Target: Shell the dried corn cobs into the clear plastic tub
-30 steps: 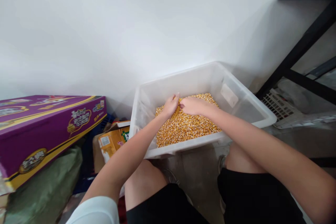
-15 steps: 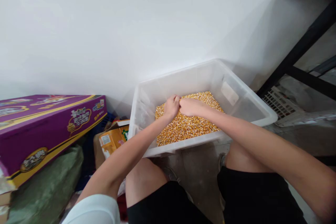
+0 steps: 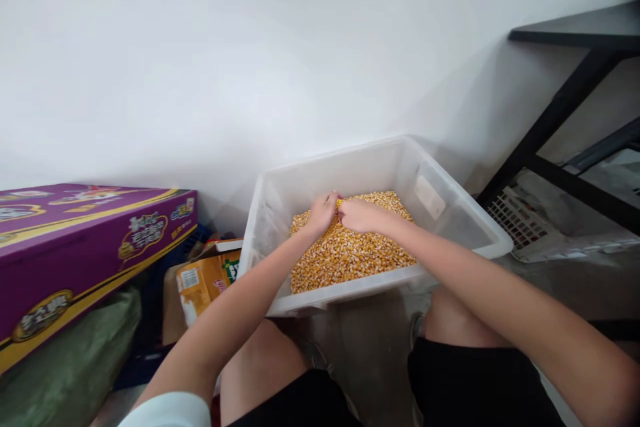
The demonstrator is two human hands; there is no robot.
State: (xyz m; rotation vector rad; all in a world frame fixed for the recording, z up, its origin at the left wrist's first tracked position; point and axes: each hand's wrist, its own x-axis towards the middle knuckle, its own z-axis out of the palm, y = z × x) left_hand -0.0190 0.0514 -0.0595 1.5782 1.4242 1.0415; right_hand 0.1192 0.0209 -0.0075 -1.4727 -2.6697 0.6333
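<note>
Over a bed of loose corn kernels, my two hands meet in a translucent plastic tub. My left hand is closed, its fingers curled toward the right one. Pressed up beside it, my right hand is also closed, knuckles up. A bit of bright yellow shows between the two hands. It looks like part of a corn cob, mostly hidden by the fingers. The kernels under and around the hands are yellow with pale tips and cover the tub's floor.
A white wall rises behind the tub. On the left lie a purple carton, a green sack and an orange printed package. To the right stand a black-framed table and a white plastic basket. My knees flank the tub's near side.
The view has tilted up and shifted slightly, so the tub sits lower in it. My left hand has opened its grip a little, and yellow now shows between the hands.
</note>
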